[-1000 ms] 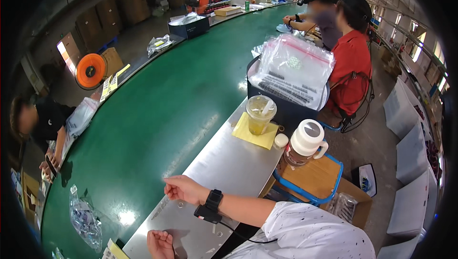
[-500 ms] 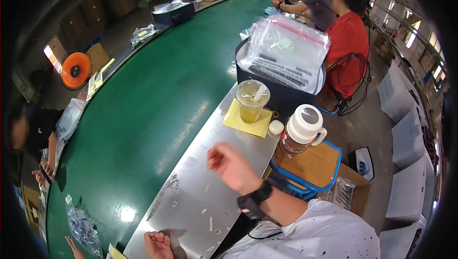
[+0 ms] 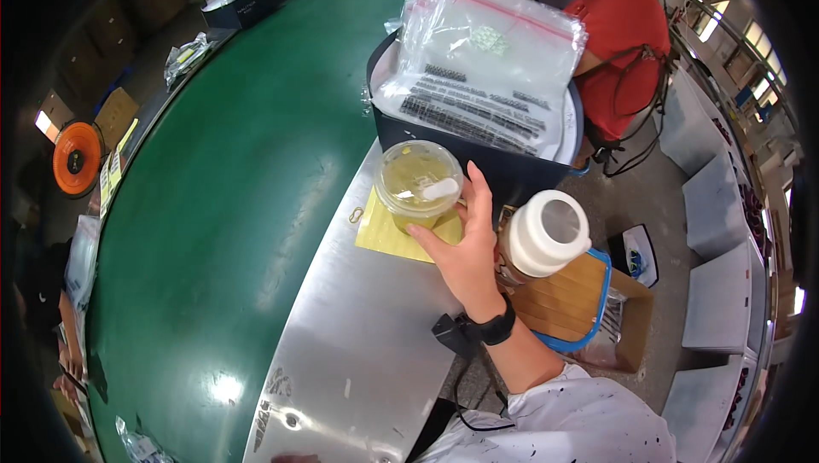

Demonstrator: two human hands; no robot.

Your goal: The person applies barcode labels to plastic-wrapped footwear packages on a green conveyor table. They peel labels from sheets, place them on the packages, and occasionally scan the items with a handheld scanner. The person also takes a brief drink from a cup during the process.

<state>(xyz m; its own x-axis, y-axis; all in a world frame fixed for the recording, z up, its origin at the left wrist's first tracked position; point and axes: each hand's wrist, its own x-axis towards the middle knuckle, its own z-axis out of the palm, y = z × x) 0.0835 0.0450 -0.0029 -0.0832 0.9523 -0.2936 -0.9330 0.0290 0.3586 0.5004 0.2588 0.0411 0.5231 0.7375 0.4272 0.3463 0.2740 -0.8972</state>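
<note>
My right hand (image 3: 465,245), a dark band on its wrist, curves around the right side of a clear plastic drink cup (image 3: 418,177). Its thumb lies against the near side of the cup, the index finger points up, and the other fingers go partly behind. A domed lid and a white straw piece top the cup, with yellowish liquid inside. Under the cup lies a yellow paper sheet (image 3: 384,237) on the metal ledge (image 3: 358,335). Only a blurred sliver of my left hand (image 3: 294,459) shows at the lower edge, fingers hidden.
Right of my hand stands a white-lidded bottle (image 3: 546,232). Behind the cup, a dark bin (image 3: 461,156) holds printed clear bags (image 3: 486,79). A green belt (image 3: 205,250) runs along the left. One person in red (image 3: 627,45) sits beyond the bin; another works at far left.
My right hand has moved forward from above the metal ledge to the cup and closed around its side. My left hand has dropped almost out of view. The view has shifted.
</note>
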